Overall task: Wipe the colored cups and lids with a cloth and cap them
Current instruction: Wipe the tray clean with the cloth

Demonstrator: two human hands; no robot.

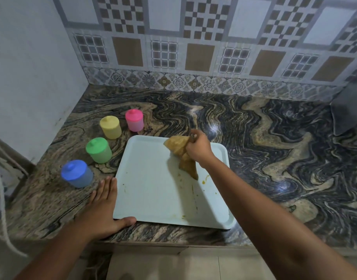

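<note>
On counter, centre of view: white tray, with yellowish smears on its surface toward 5 o'clock. 4 cups stand off the tray in an arc along its left side, from 9 to 11 o'clock: blue cup nearest, then green cup, yellow cup, and pink cup farthest. Each is upright and capped with a lid of its own colour; none touches the tray. Right hand is closed around a bunched tan cloth, held above the tray's 1 o'clock quarter. The loose end hangs toward the tray; contact not certain. Left hand lies flat, fingers straight, on the counter at the tray's 8 o'clock corner, thumb against the near rim, gripping nothing. Judgement: with all 4 cups capped, the wipe-and-cap work looks finished or nearly so. Step in hand reads as cloth over tray, either wiping the smears or putting the cloth down. Next move, if wiping: lower cloth flat onto the smears, left hand bracing the tray against sliding.
</note>
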